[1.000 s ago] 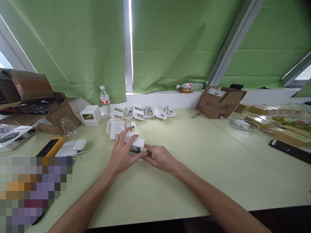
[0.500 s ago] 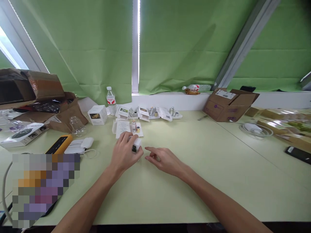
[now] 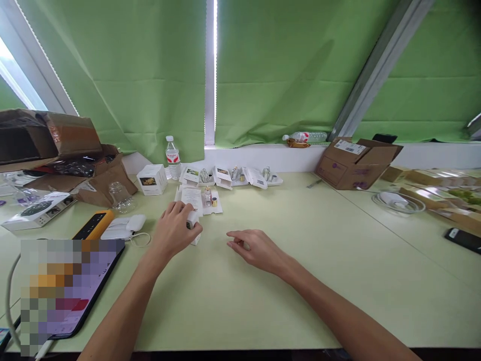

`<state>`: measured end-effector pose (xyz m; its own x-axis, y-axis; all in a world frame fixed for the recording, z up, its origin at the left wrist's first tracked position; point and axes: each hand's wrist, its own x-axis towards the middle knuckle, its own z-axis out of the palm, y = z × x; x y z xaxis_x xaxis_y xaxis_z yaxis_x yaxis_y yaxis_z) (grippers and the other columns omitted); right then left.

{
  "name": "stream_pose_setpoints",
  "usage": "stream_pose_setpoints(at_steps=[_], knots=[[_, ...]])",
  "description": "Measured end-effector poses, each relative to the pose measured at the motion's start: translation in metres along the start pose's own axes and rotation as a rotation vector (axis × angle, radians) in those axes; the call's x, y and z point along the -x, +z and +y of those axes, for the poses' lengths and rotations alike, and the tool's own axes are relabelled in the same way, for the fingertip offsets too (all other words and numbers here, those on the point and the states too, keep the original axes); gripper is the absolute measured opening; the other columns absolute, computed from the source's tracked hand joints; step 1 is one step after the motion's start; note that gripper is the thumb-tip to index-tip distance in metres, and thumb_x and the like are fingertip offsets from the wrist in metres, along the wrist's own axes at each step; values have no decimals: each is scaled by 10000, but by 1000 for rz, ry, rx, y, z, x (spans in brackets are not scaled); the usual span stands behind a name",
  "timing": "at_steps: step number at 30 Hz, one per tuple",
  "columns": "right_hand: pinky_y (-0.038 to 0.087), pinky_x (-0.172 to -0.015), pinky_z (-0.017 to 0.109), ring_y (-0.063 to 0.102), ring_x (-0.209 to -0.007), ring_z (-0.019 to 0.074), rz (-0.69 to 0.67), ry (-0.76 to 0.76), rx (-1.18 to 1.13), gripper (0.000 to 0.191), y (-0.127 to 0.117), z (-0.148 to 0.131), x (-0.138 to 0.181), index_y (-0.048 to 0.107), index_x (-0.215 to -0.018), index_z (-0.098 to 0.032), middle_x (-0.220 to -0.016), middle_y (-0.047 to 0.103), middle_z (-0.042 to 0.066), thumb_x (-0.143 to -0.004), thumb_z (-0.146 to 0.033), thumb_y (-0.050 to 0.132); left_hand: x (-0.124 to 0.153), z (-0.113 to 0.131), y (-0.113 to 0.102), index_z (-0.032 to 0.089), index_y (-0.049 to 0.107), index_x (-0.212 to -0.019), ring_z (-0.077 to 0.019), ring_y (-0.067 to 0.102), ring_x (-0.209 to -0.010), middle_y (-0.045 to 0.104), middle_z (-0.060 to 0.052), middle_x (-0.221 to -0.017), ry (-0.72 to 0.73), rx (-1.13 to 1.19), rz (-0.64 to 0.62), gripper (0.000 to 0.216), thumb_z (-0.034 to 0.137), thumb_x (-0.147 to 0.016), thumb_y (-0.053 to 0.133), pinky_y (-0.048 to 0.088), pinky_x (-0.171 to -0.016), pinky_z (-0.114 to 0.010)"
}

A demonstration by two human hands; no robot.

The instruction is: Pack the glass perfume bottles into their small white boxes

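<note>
My left hand is closed around a small white box, whose side bears a dark picture; the fingers cover much of it. Just beyond lies an opened white carton with printed text, and beside it a small glass bottle and a gold cap stand on its white tray. My right hand hovers at or rests on the table to the right, index finger and thumb apart, with nothing in it. Whether it touches the tabletop I cannot tell.
Several opened white cartons with small bottles line the back. A water bottle and a closed white box stand left of them. A tablet and orange power strip lie left; a cardboard box stands right.
My left hand has moved left with the small white box, away from my right hand. My right hand has stayed almost in place.
</note>
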<state>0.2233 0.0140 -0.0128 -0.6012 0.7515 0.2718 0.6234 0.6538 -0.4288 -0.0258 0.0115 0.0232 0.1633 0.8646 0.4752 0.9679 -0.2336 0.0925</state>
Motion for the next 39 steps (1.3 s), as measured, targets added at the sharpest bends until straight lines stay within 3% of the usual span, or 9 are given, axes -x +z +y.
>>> stream_pose_setpoints(at_steps=[12,19,25,32,36,39], knots=[[426,-642,276,632,-700,168,-20,-9,28,283,-2,-1,0,661,-1063,-224,-775,709,16,-958,-348,429,-1,-45,-5,209,538,-989,-317,435,-1140,550,-100,-1097,-181,-37,-177,319,374,-719,577,433,-850,-405],[409,-652,262,624,-705,160,-16,-18,37,281,-2,-1,0,656,-1055,-222,-783,705,16,-964,-343,419,1,-59,-2,220,528,-1071,-341,384,-1205,481,-101,-1241,-276,-67,-166,405,348,-696,614,415,-904,-438],[414,-662,263,622,-706,156,-10,-26,57,273,-2,-1,0,659,-1054,-219,-785,703,13,-961,-331,428,0,-74,9,245,501,-1218,-371,328,-1271,362,-133,-1337,-323,-63,-84,515,350,-727,614,435,-901,-457],[444,-687,275,644,-728,166,15,-44,55,290,-5,-4,0,670,-1076,-218,-804,716,27,-963,-332,428,-7,-93,29,172,480,-1246,-360,360,-1226,463,-141,-1242,-218,-116,114,540,365,-761,619,382,-999,-478],[472,-711,286,665,-749,180,53,-52,49,312,-4,-2,0,679,-1082,-222,-827,726,47,-963,-358,425,-9,-98,39,146,477,-1248,-341,366,-1229,474,-151,-1247,-125,-127,255,528,350,-781,618,323,-1061,-470],[483,-704,290,673,-742,186,61,-53,42,323,-3,0,1,685,-1077,-227,-837,730,54,-964,-369,417,-11,-98,47,141,473,-1254,-346,334,-1275,460,-166,-1272,-133,-123,316,524,362,-798,608,309,-1075,-477]])
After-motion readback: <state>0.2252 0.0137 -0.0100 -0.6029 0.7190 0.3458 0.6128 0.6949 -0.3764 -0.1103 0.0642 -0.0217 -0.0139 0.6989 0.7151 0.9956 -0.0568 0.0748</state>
